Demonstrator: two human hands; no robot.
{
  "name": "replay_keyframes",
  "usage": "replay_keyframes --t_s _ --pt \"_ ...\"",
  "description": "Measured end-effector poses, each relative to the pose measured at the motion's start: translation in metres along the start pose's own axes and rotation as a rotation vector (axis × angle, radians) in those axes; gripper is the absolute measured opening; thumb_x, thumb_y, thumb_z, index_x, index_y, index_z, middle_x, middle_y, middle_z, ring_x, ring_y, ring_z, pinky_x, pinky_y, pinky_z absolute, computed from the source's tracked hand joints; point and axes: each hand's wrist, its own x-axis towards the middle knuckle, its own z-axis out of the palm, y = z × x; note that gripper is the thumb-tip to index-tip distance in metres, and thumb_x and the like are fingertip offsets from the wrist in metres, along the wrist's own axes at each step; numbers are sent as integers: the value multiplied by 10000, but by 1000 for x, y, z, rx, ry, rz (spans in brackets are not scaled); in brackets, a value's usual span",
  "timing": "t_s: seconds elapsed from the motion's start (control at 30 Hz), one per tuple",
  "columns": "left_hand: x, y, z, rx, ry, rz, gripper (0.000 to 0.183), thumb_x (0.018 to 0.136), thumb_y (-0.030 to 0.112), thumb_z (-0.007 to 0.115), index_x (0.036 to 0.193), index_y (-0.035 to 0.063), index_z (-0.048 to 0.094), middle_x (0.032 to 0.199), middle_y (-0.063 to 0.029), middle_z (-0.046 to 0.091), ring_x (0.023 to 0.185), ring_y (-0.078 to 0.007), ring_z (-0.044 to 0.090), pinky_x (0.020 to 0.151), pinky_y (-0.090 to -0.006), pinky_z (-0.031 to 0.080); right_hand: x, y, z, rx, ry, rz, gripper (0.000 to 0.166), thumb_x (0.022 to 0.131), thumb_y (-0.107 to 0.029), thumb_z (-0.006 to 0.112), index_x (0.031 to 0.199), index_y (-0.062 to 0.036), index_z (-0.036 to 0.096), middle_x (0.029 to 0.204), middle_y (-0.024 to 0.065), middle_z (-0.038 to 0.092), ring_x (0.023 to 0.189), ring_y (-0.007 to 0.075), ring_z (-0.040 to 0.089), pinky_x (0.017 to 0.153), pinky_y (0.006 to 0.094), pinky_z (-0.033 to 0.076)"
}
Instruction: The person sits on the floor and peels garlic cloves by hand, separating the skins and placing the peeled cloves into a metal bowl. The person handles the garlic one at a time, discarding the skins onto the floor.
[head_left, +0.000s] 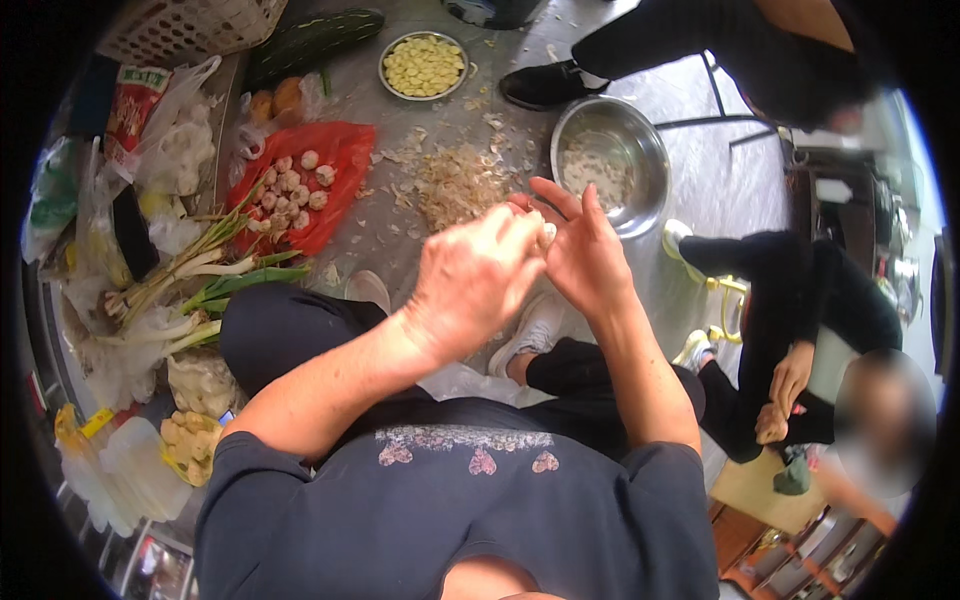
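Observation:
My left hand (476, 281) has its fingers curled around a small piece of garlic (548, 237), partly hidden by the fingers. Close against it, my right hand (589, 259) is turned palm up with its fingers spread, and some fingertips are hidden behind the left hand. Beneath the hands a heap of garlic skins (459, 184) covers the floor. Whole garlic bulbs (289, 187) lie on a red plastic bag (345, 154) to the left. A metal bowl of peeled garlic cloves (424, 66) stands farther off. Pale bits sit in a larger steel basin (658, 169) at the right.
Long green onions (202, 266), plastic bags (187, 142), a dark phone-like slab (135, 232) and ginger-like roots (191, 442) crowd the left. A large green gourd (322, 41) lies beyond. A person's black shoe (551, 86) touches the basin's side; another person (784, 292) sits at right.

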Motion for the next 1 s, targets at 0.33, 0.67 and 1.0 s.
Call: replay_keyframes --t_s 0.33,0.67,1.0 --pt "-12 8 27 -315 -187 -76 257 825 32 685 1073 24 617 869 -41 623 719 -110 622 660 -259 504 -73 19 -9 -56 158 -230 384 1024 -332 479 1195 -4 583 1082 109 634 1024 200 614 869 353 520" --pt "-12 0 37 -888 -283 -288 289 875 36 693 1146 19 592 951 -34 634 857 -92 616 800 -238 505 -84 26 -10 -453 214 -291 240 874 -194 726 1009 -8 657 770 23 639 561 59 527 495 204 425" --pt "-9 -3 31 -993 -296 -449 254 880 82 697 1119 33 628 952 -70 684 858 -143 653 808 -286 519 -82 22 -6 -584 234 -342 206 873 -147 721 1023 -14 674 785 7 654 557 37 507 476 184 388"
